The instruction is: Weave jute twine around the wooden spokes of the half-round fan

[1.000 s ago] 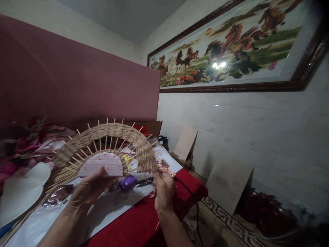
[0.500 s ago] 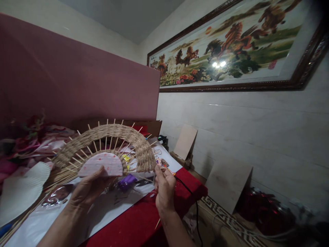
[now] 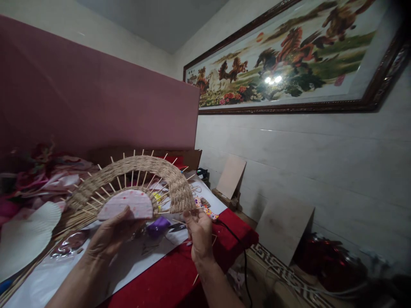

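Woven fan spreads in an arch above the near side of the table, with thin sticks poking out past its outer edge and showing across the gap inside the band. At its lower middle is a half-circle pad covered in pale, spotted cloth. The left hand is closed around the bottom of this pad, thumb on the front. The right hand has its thumb and fingers drawn together at the lower right end of the woven band.

On the table, a white sheet lies over red cloth. A purple packet sits beyond and between the hands, and a colourful patterned object lies just beyond the right hand. To the left are a bundle of long sticks, a white ribbed piece and, farther off, heaped pink cloth. A framed horse picture hangs on the wall at the right.
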A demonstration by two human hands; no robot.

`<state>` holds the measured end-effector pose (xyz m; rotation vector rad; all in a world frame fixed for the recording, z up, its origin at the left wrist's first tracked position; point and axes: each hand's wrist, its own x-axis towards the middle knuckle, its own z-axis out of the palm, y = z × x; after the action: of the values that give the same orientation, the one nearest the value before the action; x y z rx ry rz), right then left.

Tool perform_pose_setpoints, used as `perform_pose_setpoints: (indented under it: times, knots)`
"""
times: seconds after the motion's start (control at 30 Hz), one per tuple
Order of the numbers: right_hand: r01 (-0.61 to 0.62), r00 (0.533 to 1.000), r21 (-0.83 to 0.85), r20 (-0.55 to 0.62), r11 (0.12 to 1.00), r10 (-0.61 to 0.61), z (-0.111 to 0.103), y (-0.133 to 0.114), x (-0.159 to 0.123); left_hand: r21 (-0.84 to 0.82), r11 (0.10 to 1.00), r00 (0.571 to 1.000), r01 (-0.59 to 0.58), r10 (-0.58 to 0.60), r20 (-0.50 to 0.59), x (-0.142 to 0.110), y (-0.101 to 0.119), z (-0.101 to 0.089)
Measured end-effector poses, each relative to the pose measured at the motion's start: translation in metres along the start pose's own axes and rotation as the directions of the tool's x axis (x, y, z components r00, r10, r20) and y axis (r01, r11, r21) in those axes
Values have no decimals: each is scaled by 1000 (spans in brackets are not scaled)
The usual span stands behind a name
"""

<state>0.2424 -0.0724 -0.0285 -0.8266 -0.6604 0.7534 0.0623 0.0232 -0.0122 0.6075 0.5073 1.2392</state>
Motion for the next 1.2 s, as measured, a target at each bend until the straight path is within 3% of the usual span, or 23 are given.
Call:
perform_pose_setpoints:
  times: [0.13,0.63,1.07,1.2]
  knots:
    - [-20,1000,-28,20,999,20,2,2,1,-12,1000,999,6,-6,-33,-1,1,2]
    - [1,989,30,-146,1000,3,5,3,-1,-28,999,1000,30,-30,7,-1,1,3]
    - [-16,999,29,44,999,15,3,8,1,-6,1000,1000,-9,9,-26,0,-1,1]
    - [-1,1000,22,26,1000,1,7,7,2,-6,1000,999,-19,18,-42,-2,-2,4]
